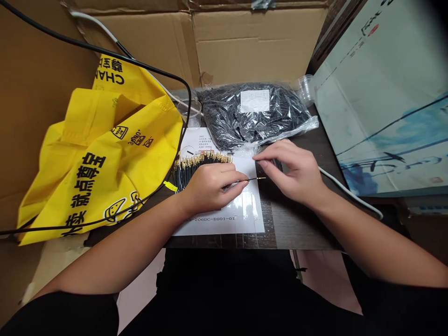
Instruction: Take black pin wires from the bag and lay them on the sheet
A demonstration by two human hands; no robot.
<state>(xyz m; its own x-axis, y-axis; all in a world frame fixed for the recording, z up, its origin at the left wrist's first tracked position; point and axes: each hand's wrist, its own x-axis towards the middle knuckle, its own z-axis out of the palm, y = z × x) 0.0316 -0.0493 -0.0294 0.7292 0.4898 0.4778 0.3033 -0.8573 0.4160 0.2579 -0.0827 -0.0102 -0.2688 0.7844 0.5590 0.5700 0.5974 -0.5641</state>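
My left hand (pixel 213 187) rests on a white printed sheet (pixel 219 225) and is shut on a thin black wire with a gold pin tip (pixel 257 178), which sticks out to the right from under its fingers. Beside that hand lies a fanned bundle of black wires with gold tips (pixel 196 168). My right hand (pixel 290 171) hovers just right of the pin, over a few black strands (pixel 278 164) that run beneath its fingers. Its thumb is hidden, so any grip there does not show.
Behind the sheet lies a clear plastic bag of black wires (pixel 252 112) with a white label. A yellow cloth bag (pixel 105 154) sits to the left, and clear plastic cups (pixel 189 112) stand at the back. A large printed box (pixel 381 98) stands at right.
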